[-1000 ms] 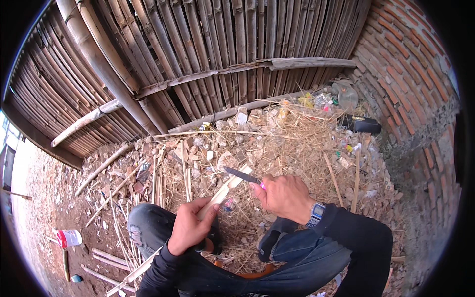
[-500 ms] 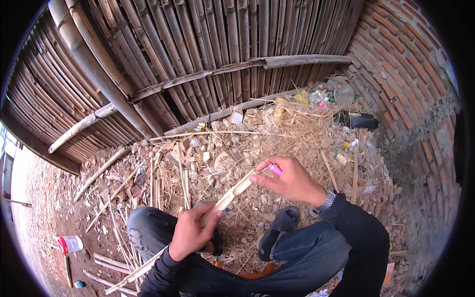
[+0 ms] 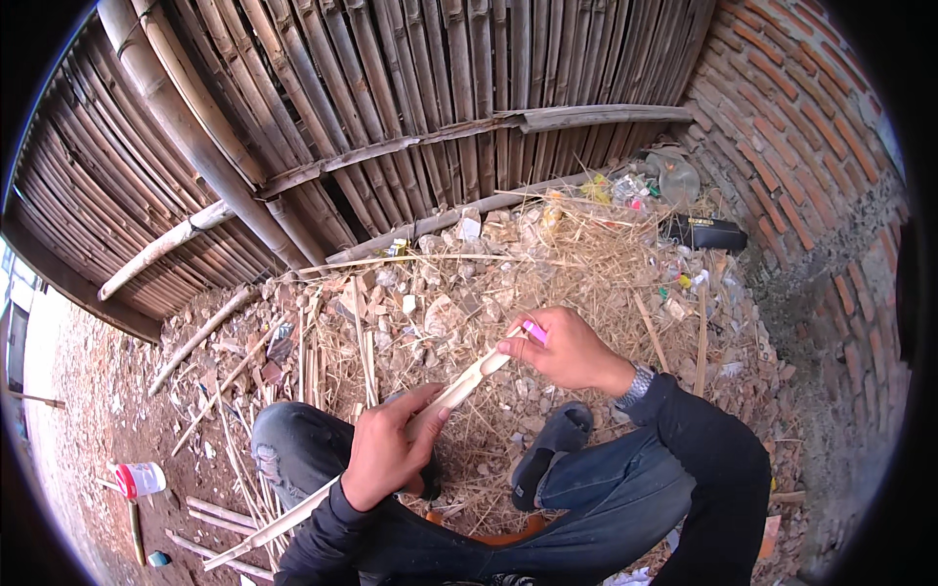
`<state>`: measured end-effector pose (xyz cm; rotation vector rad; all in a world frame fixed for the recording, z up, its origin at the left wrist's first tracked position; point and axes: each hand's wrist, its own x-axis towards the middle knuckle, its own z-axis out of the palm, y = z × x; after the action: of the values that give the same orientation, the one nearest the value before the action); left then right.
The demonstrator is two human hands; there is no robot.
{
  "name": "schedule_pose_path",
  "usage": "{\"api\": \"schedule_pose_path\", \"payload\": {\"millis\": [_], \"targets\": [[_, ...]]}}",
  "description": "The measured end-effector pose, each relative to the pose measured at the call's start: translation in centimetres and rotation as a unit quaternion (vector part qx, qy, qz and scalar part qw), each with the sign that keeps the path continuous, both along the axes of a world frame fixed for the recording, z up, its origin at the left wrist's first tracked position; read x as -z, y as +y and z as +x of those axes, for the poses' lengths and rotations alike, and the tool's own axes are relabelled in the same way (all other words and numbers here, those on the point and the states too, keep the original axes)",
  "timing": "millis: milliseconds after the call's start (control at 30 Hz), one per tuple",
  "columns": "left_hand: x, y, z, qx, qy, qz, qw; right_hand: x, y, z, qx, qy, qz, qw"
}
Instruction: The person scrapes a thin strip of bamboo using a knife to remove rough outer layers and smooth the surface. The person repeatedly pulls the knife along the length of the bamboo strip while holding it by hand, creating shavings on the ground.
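Observation:
My left hand (image 3: 388, 447) is closed around a split bamboo strip (image 3: 457, 393), pale on its inner side, with a hollow segment towards its far end. The strip slants from the lower left, past my left forearm, up to my right hand (image 3: 575, 354). My right hand is closed at the strip's far end, the thumb against it. A small pink object (image 3: 534, 331) sticks out between the thumb and forefinger; the rest of it is hidden, so its kind cannot be told.
A bamboo wall (image 3: 420, 78) stands ahead, with a brick wall (image 3: 782, 146) on the right. Straw and rubble cover the ground. A black case (image 3: 711, 234) lies by the bricks. Bamboo strips (image 3: 223, 518) and a white-and-red tub (image 3: 140, 480) lie at the left.
My left hand has shifted slightly left and down along with the strip. My right hand has stayed at the far end, with the pink object turned a little and moved slightly left.

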<state>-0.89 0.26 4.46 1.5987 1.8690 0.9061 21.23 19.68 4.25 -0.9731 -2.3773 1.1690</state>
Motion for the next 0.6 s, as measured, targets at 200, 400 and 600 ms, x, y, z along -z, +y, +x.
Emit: {"api": "schedule_pose_path", "payload": {"millis": [200, 400, 600], "targets": [[-1.6, 1.6, 1.2, -0.027, 0.021, 0.064, 0.997, -2.2, -1.5, -1.0, -0.015, 0.016, -0.022, 1.000], [-0.9, 2.2, 1.1, -0.077, 0.022, 0.102, 0.992, -2.3, -1.8, -1.5, -0.041, 0.032, -0.016, 0.999], [0.2, 2.4, -0.4, -0.150, -0.042, 0.221, 0.963, -2.6, -2.1, -0.9, -0.059, 0.003, -0.012, 0.998]]}}
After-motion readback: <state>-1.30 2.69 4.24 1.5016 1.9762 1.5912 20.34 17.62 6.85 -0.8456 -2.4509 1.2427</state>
